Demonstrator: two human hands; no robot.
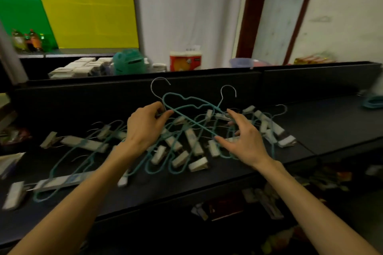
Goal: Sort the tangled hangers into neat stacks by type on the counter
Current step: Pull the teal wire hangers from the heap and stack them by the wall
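A tangled heap of hangers (182, 143) lies across the dark counter (331, 130): teal wire hangers mixed with white clip hangers. My left hand (145, 126) pinches a teal wire hanger (186, 107) near its metal hook and holds it raised above the heap. My right hand (242, 136) hovers over the right part of the heap with fingers spread, its fingertips near the raised hanger's wire. More clip hangers (83, 143) lie spread to the left. A teal bundle (373, 101) rests at the counter's far right.
A raised black ledge (207, 80) runs behind the counter. Beyond it stand white boxes (83, 68), a teal container (128, 64), a paper roll pack (185, 58) and bottles (27, 40). Packaged goods fill the shelves (259, 203) below the front edge.
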